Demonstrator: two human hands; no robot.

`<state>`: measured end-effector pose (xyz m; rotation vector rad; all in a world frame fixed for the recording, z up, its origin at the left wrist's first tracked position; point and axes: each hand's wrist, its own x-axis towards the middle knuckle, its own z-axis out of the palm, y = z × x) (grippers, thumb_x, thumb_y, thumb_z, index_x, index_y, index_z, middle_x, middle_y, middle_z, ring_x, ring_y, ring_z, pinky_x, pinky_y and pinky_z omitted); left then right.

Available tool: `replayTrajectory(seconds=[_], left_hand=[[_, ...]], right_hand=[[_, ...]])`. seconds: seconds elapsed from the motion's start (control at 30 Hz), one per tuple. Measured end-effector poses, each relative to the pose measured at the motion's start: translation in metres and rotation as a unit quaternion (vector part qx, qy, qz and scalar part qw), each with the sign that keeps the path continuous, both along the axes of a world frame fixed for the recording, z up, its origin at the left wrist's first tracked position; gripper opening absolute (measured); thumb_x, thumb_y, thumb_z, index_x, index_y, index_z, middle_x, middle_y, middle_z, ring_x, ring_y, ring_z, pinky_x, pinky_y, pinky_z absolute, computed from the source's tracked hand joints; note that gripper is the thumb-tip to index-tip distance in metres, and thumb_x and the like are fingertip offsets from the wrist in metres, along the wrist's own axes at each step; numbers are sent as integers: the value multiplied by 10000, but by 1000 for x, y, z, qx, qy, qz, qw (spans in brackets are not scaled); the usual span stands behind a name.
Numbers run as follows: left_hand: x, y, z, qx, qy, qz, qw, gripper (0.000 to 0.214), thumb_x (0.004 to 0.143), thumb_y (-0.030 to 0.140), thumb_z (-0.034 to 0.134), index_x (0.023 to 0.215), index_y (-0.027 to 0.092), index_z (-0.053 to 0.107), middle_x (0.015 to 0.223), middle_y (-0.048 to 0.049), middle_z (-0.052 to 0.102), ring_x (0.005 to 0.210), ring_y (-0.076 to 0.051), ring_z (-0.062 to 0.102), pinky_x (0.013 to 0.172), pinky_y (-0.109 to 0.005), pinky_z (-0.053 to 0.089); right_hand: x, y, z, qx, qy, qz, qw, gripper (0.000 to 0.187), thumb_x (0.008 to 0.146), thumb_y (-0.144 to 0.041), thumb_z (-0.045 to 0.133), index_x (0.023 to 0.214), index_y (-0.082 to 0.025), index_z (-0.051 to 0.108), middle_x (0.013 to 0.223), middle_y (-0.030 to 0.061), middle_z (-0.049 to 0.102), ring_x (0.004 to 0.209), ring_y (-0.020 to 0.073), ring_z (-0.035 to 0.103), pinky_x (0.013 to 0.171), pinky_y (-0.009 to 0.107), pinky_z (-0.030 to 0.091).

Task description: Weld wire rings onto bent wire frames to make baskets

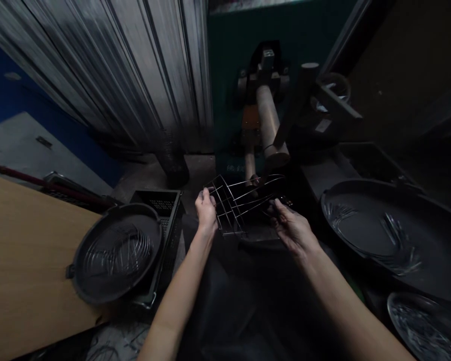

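Observation:
A wire rack (229, 205), made of thin shiny crossing rods with longer rods reaching right, is held in front of a machine. My left hand (206, 208) is closed on its left end, thumb on top. My right hand (291, 225) is pinched at the right ends of the lower rods; I cannot tell whether that wire belongs to the rack or is loose. Just beyond the rack are the machine's thick metal cylinder (268, 118) and a thinner rod (250, 163) below it. The rack's far rods pass close to that thinner rod's tip; contact is unclear.
A round dark pan (84, 265) with curved wires rests on a plastic crate (167, 240) at left. To the right stand a larger dark pan (441, 250) with bent wires and a bowl (393, 306) of small metal pieces. A wooden board (26, 265) lies far left.

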<state>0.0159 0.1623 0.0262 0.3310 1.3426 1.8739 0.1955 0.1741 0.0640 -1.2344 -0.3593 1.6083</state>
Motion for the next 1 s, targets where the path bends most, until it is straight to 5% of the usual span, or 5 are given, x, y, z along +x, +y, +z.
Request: replayTrajectory(seconds=[0.27, 0.5, 0.7, 0.87, 1.0], left_hand=[[-2, 4, 2, -8, 21, -2, 1000, 242, 890, 351, 475, 793, 152, 572, 438, 98, 250, 375, -47, 205, 392, -172, 142], [17, -51, -21, 16, 157, -18, 987, 257, 841, 440, 554, 820, 190, 609, 500, 70, 344, 417, -59, 280, 431, -185, 227], [24, -95, -55, 67, 289, -217, 930, 153, 648, 330, 755, 710, 208, 690, 744, -58, 645, 820, -194, 591, 910, -331, 402], [-3, -88, -61, -49, 50, -92, 993, 440, 809, 558, 546, 997, 171, 637, 993, -105, 659, 963, -191, 605, 879, -311, 432], [-2, -68, -48, -128, -191, -125, 965, 347, 851, 453, 544, 862, 111, 607, 678, -47, 626, 608, -112, 588, 644, -223, 443]], right_hand=[[0, -27, 11, 118, -123, 124, 978, 366, 505, -404, 871, 683, -155, 672, 602, -7, 617, 497, 79, 555, 417, 147, 432], [-11, -38, 40, 353, -357, 241, 830, 139, 738, -305, 711, 838, -211, 732, 878, 38, 713, 843, 201, 656, 827, 316, 509], [0, -2, 9, 200, -289, 271, 896, 135, 674, -311, 755, 711, -187, 716, 684, 12, 678, 693, 157, 620, 609, 213, 472], [16, -40, -42, 233, -302, 295, 876, 119, 704, -334, 702, 755, -229, 723, 779, -4, 702, 762, 186, 637, 715, 273, 504], [31, -83, -65, 267, -358, 292, 846, 84, 668, -277, 723, 752, -282, 729, 815, 4, 700, 780, 209, 646, 823, 342, 499]])
